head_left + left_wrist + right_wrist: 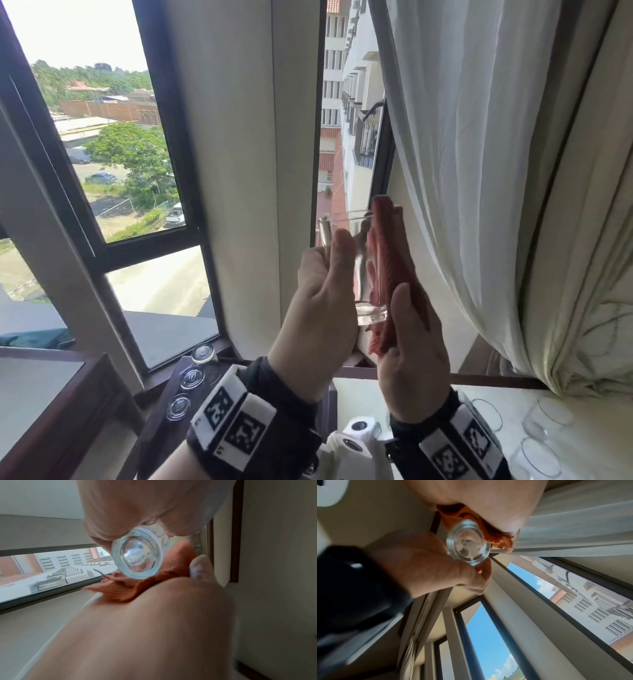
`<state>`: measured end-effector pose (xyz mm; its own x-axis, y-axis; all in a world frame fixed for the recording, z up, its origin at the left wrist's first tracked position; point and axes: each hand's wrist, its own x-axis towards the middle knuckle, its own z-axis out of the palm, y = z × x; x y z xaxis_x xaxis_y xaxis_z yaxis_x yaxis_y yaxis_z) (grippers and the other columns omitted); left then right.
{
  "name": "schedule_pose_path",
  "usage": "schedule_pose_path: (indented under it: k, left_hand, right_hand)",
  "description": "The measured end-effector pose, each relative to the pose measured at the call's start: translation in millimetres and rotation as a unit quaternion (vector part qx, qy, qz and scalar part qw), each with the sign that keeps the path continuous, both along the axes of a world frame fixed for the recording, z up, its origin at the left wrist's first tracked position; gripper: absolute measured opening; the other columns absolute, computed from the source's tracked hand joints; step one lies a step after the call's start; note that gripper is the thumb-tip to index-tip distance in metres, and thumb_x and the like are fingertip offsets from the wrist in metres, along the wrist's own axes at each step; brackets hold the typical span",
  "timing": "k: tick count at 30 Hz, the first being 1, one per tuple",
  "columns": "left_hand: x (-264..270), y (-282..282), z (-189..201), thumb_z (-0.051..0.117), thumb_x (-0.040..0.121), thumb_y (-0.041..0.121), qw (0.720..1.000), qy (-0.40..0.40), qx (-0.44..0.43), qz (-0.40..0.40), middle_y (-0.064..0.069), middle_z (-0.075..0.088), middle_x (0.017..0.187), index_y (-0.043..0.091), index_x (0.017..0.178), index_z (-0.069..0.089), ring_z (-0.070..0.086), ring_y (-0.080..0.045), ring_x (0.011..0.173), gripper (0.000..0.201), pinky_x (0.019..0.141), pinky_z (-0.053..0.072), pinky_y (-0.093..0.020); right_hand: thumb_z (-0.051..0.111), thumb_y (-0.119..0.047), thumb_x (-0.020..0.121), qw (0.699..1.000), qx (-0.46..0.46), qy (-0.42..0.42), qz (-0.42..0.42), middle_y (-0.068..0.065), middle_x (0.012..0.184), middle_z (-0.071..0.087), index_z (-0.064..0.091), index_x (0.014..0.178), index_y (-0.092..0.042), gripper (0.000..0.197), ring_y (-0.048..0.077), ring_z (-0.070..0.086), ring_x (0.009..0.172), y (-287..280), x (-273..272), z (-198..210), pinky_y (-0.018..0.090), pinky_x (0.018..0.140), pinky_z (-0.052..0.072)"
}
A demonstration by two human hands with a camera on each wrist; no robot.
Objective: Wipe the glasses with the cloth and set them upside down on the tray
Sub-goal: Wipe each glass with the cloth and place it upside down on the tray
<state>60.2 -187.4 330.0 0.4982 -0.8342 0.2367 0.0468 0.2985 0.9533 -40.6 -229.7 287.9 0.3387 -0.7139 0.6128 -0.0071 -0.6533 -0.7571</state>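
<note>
Head view: left hand fingers grip one glass; right hand fingers straight, pressing one cloth.

- No readable words, brand names or numbers anywhere in the three views.
- Black-and-white square code markers printed on the left wristband: patterns only, no letters legible.
- Similar square code markers on the right wristband, equally unreadable as text.
- Embossed marks on the round clear lids at lower left in the head view: too small and blurred to make out.
- Base of the glass seen close in both wrist views: no stamp or lettering legible.
</note>
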Motion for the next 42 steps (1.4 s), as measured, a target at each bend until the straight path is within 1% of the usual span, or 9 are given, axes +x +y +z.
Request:
schedule_pose_path:
  k: [4,10,16,22,27,32,37,40,42]
  left_hand:
    - [12,2,24,0.037,0.094,0.083,0.997,0.068,0.014,-0.033,-0.009,0.081,0.103,0.019,0.114,0.071,0.075,-0.022,0.102,0.074,0.101,0.051,-0.045]
    - [13,4,22,0.078,0.065,0.06,0.999,-0.008,0.023,-0.035,-0.005,0.075,0.073,0.013,0.115,0.044,0.075,-0.018,0.065,0.077,0.06,0.062,-0.025]
    - [-8,5,-15,0.068,0.082,0.076,0.998,0.005,0.034,-0.045,-0.003,0.071,0.108,0.018,0.129,0.053,0.071,0.0,0.089,0.076,0.077,0.054,-0.013]
    - [14,2,-7,0.055,0.094,0.077,0.996,0.06,0.047,-0.035,-0.007,0.075,0.115,0.008,0.129,0.067,0.071,-0.022,0.108,0.078,0.096,0.054,-0.039]
    - [10,6,-6,0.053,0.088,0.069,1.0,-0.004,0.019,-0.025,0.0,0.073,0.085,0.012,0.131,0.047,0.07,-0.011,0.07,0.072,0.065,0.06,-0.029]
    - [-11,8,-29,0.044,0.09,0.063,1.0,-0.012,0.019,-0.015,0.002,0.063,0.095,0.012,0.132,0.047,0.066,0.008,0.07,0.065,0.065,0.052,-0.012]
    - [11,4,-22,0.04,0.088,0.083,0.999,0.035,0.018,0.014,-0.008,0.07,0.111,0.017,0.126,0.055,0.073,-0.013,0.092,0.077,0.081,0.059,-0.027]
    - [14,8,-15,0.04,0.093,0.076,0.999,0.043,0.009,0.012,-0.006,0.068,0.104,0.024,0.124,0.055,0.068,-0.011,0.078,0.063,0.072,0.058,-0.026]
    - [7,11,-17,0.044,0.094,0.078,0.999,0.035,0.019,-0.007,-0.011,0.063,0.099,0.021,0.126,0.053,0.064,-0.021,0.08,0.066,0.077,0.058,-0.038]
  right_hand:
    - [0.042,-0.033,0.105,0.979,-0.031,-0.125,0.156,0.001,0.149,0.052,0.057,0.142,-0.028,0.04,0.041,0.045,0.134,26,7,5,0.049,0.119,0.027]
    - [0.037,-0.092,0.077,0.994,-0.037,0.098,0.042,0.024,0.138,0.057,0.048,0.094,-0.087,0.021,0.029,0.059,0.125,15,-2,-40,0.049,0.107,0.046]
    - [0.075,0.013,0.076,0.972,-0.18,0.043,-0.144,0.04,0.101,0.066,0.044,0.127,0.0,0.061,0.046,0.072,0.085,-26,3,-9,0.022,0.099,0.039]
    - [0.038,-0.02,0.105,0.974,-0.095,-0.124,0.162,0.017,0.155,0.042,0.047,0.148,-0.011,0.045,0.033,0.029,0.149,15,9,-5,0.038,0.121,0.028]
    - [0.08,0.018,0.067,0.998,-0.059,-0.018,-0.032,0.031,0.113,0.066,0.022,0.155,-0.044,0.122,0.037,0.068,0.098,-8,13,-56,0.012,0.105,0.032]
    - [0.061,-0.033,0.097,0.994,0.068,-0.084,0.027,-0.032,0.099,0.071,0.06,0.135,-0.029,0.038,0.002,0.07,0.103,-11,3,-17,0.011,0.085,0.051]
    - [0.035,-0.009,0.106,0.984,-0.039,-0.083,0.154,0.003,0.161,0.036,0.042,0.152,-0.019,0.048,0.021,0.023,0.153,17,7,-38,0.03,0.124,0.02]
    - [0.035,-0.071,0.098,0.997,-0.014,0.063,0.045,-0.036,0.131,0.053,0.05,0.116,-0.078,0.024,-0.027,0.045,0.115,13,-5,-69,0.011,0.106,0.035]
    - [0.036,-0.072,0.095,0.993,0.031,0.109,0.027,-0.011,0.127,0.055,0.058,0.111,-0.07,0.027,-0.032,0.048,0.092,10,-9,-59,0.006,0.094,0.041]
